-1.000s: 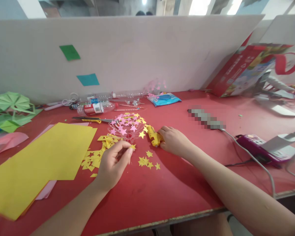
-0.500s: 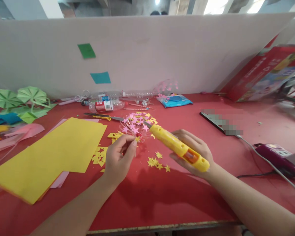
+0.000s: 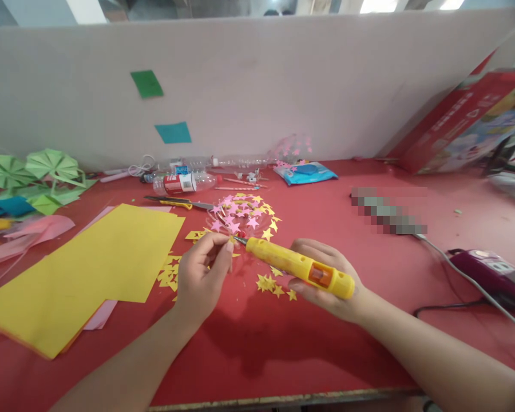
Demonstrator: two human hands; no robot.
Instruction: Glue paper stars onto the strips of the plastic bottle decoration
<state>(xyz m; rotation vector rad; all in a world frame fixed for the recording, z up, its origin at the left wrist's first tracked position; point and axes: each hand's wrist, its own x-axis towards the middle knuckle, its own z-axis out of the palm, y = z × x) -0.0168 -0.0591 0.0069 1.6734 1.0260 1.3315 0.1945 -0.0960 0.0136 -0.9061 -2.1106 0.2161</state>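
Note:
Between thumb and forefinger, my left hand (image 3: 205, 273) pinches a small yellow star (image 3: 232, 238). My right hand (image 3: 326, 274) is wrapped round a yellow glue gun (image 3: 298, 266), whose metal tip is at the star by my left fingertips. Just behind them stands a clear plastic piece with pink stars (image 3: 233, 212) and yellow stars (image 3: 268, 234) on it. Loose yellow stars (image 3: 266, 282) lie on the red table between my hands. Yellow paper scraps (image 3: 169, 273) are beside my left hand.
Yellow sheets (image 3: 107, 257) cover the left, with green folded paper (image 3: 51, 166) behind. Scissors (image 3: 175, 202), a plastic bottle (image 3: 186, 183) and a blue wipes pack (image 3: 306, 173) lie farther back. On the right are a cable (image 3: 463, 274) and a purple device (image 3: 489, 274).
The glue gun has moved left and down, bringing its tip to the star at my left fingertips. My left hand has shifted slightly left, still pinching the star.

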